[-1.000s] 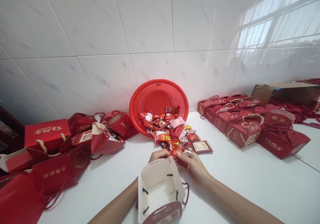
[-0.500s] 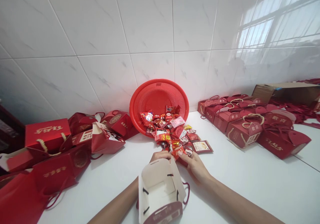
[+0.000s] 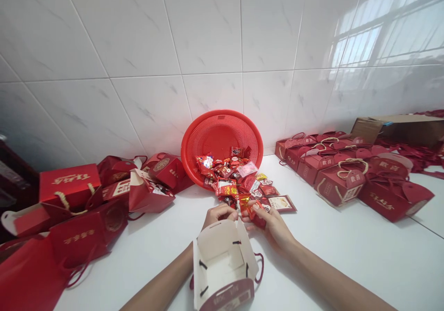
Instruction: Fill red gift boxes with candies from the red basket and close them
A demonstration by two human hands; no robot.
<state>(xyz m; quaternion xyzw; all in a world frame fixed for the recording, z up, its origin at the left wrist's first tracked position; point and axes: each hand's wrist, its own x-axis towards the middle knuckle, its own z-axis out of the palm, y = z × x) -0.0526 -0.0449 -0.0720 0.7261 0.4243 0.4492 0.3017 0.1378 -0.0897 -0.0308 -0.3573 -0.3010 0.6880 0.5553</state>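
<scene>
We see an open cardboard box [image 3: 224, 261], cream inside, dark red outside, maroon cord loops at its sides, opening upward above the white counter [image 3: 350, 244]. Just beyond, our right hand [image 3: 275, 230] pinches small, glossy red wrapped sweets [image 3: 259, 222].

cool, bright daylight fills the scene, and a barred window reflects as strong glare on the glossy tiled wall [image 3: 208, 33] at upper right. the left corner sinks into dim shadow. faint, soft shadows touch the white bench [image 3: 347, 237]. the open box [image 3: 222, 261] is evenly lit inside; wrapped sweets [image 3: 227, 187] catch small glints. wide-angle stretching distorts the softly blurred red boxes [image 3: 27, 274] at lower left.
</scene>
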